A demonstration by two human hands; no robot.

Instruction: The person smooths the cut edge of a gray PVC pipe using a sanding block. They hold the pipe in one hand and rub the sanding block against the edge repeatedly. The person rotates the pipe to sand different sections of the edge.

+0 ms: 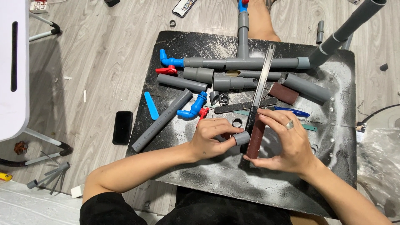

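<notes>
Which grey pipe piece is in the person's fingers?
The short grey stub, pinched by the left hand. All the other grey pipes lie untouched farther up the black board.

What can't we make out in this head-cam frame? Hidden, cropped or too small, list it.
Head view only:
- Short grey pipe piece: the left hand fingers cover its near end.
- Dark red sanding strip: the right hand hides its right edge.
- Metal ruler: lower end lost behind both hands.
- Long grey pipe: cut off by the top edge.
- Lettering on the loose grey pipe: too small to read.
</notes>
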